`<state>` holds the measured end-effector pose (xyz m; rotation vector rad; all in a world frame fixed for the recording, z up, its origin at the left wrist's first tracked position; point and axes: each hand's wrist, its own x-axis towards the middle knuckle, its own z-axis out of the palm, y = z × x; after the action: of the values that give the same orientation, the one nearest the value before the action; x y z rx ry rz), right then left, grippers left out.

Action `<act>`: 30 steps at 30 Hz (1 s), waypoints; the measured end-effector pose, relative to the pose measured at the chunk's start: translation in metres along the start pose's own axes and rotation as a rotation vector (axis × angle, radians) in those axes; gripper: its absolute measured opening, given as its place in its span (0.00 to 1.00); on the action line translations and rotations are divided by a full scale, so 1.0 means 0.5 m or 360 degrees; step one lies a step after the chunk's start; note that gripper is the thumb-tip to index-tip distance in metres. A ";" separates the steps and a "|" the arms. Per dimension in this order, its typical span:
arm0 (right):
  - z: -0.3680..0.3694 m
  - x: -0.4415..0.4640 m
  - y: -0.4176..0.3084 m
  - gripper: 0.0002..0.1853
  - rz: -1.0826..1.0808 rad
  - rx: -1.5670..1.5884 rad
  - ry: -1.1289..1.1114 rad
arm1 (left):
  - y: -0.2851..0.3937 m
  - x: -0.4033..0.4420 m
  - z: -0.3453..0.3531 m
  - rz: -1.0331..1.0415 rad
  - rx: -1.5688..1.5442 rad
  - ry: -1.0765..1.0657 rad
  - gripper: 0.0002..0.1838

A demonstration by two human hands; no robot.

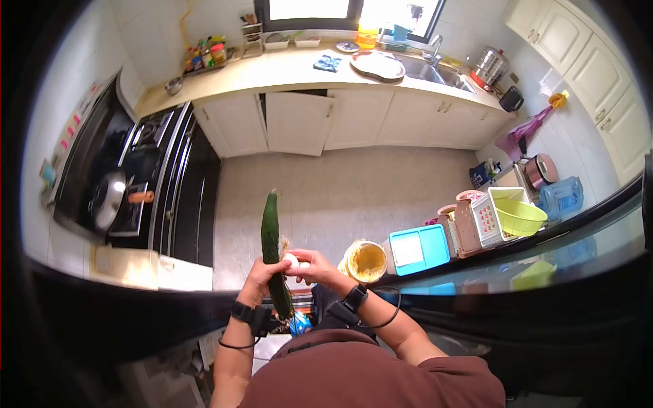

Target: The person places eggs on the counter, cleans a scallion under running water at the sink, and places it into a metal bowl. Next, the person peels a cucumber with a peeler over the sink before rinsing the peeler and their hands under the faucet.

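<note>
A long green cucumber (271, 228) stands nearly upright in front of my body, its stem end pointing away from me. My left hand (257, 277) is closed round its lower part. Beside it, my right hand (317, 267) has its fingers closed on a small white rounded thing (292, 260), possibly a garlic bulb; a pale, dry-looking wisp sticks up just above it. The two hands nearly meet here, and I cannot tell whether the left fingers also touch the white thing.
A lined bin (368, 262) and a blue-lidded box (418, 250) stand right of my hands, near a white basket (491, 216) with a green bowl. A pan (110, 200) sits on the left stove. The counter (286, 71) with a sink (423, 70) runs along the far wall.
</note>
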<state>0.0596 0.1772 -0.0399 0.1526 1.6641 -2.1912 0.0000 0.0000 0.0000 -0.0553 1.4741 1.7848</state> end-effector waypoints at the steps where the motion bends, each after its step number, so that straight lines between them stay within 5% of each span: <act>1: -0.019 -0.001 0.002 0.27 -0.0071 0.0094 0.0012 | -0.013 0.021 0.011 0.0003 -0.0054 -0.0031 0.18; 4: -0.050 0.127 -0.079 0.24 -0.0080 0.0399 0.0090 | 0.108 0.148 -0.039 -0.0082 0.0112 0.0042 0.16; 9: -0.301 0.214 -0.171 0.22 -0.0268 0.0591 0.0287 | 0.227 0.413 0.099 -0.0097 0.0234 -0.0179 0.13; 21: -0.705 0.232 -0.367 0.24 -0.0622 0.0868 0.0969 | 0.438 0.848 0.435 -0.0456 0.0496 -0.0887 0.17; 30: -0.987 0.204 -0.469 0.23 -0.0881 0.0951 0.1569 | 0.569 1.202 0.642 -0.0381 0.0709 -0.1155 0.12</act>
<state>-0.1900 0.6724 -0.0035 1.2307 1.4628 -3.3138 -0.4347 0.5958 0.0318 0.5605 1.2152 1.0739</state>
